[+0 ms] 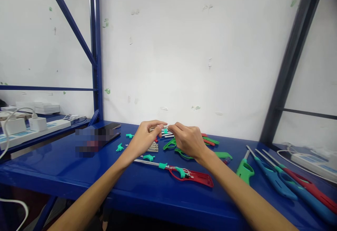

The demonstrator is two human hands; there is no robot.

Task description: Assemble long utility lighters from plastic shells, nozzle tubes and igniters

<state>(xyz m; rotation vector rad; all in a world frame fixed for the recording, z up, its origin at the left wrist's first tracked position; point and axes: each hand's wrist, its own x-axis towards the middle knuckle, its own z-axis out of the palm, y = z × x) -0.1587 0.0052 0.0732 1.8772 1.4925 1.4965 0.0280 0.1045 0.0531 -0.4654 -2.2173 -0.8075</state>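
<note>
Behind a smooth, glossy blue table [65,164] rises a scuffed white wall [184,55]. Slender-necked lighters with moulded plastic handles, including a blue lighter [288,188], lie at right. The left hand [143,138] pinches a small clear, shiny piece [165,127] above the tabletop; the right hand [191,139] curls at its other end, its exact grip hidden. Nearer lies a shallow red half-shell [202,178] with a thin metal tube [146,161], then angular teal triggers [119,147].
</note>
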